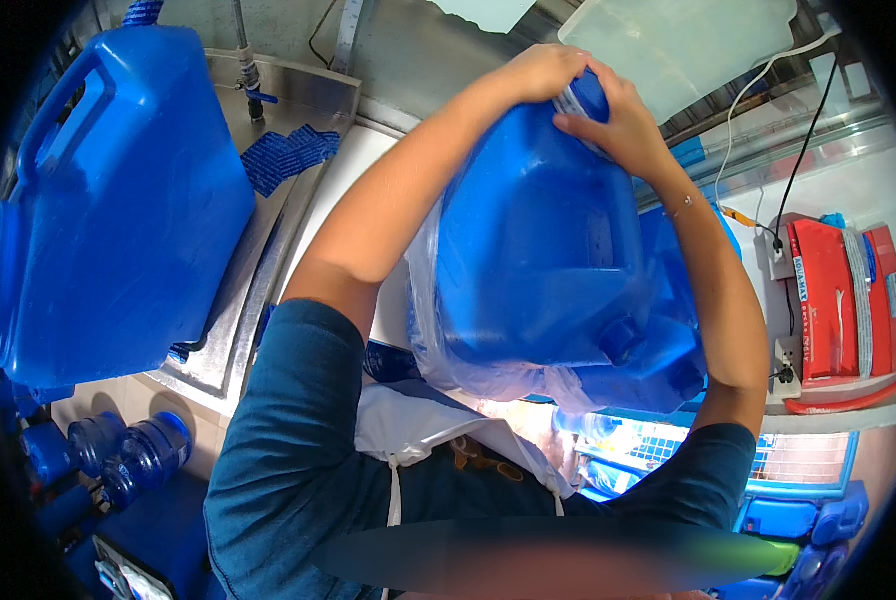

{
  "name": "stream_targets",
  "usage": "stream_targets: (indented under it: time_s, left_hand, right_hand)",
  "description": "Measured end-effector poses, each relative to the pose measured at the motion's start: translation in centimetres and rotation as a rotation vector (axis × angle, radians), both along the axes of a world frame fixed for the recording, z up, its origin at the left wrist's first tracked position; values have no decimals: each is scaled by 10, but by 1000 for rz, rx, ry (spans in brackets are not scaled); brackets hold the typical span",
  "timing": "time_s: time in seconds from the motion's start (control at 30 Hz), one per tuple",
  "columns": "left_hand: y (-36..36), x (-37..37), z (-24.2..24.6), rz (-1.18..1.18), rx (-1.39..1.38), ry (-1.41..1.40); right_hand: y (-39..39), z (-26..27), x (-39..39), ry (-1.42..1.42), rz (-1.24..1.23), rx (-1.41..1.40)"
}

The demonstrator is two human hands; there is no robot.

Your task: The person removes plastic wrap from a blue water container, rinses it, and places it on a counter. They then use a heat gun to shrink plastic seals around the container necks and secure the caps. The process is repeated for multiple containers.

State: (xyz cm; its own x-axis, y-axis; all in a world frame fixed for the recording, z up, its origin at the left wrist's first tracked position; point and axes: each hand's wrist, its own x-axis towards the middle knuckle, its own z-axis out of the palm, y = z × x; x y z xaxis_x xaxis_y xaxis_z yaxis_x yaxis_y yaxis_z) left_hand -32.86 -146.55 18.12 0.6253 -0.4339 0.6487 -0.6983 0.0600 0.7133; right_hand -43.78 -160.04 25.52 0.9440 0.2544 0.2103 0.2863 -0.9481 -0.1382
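Note:
A large blue plastic water jug stands in front of me, its lower part wrapped in a clear plastic bag. A small blue spout cap sits low on its near side. At the top far end is a round blue cap with a printed band around its side. My right hand grips this cap, thumb on the near side and fingers over the far side. My left hand curls around the cap's left and far side, its fingertips meeting those of my right hand. Part of the cap is hidden by the fingers.
Another blue jug stands left on a steel sink counter, beside blue printed seal strips and a tap. More blue containers crowd behind the right side. Cables and a red box are at right.

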Motion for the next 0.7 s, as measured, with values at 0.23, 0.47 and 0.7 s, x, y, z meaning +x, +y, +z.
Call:
stream_targets:
  time_s: [0.23,0.47,0.7]
  left_hand:
    - [7,-25,19,238,46,141]
    - [0,-45,-1,329,17,97]
    - [4,17,-1,-117,132,-43]
  right_hand:
    - [-3,10,4,108,-26,0]
    - [-12,3,9,-66,299,-2]
    - [16,-4,10,-14,-263,-5]
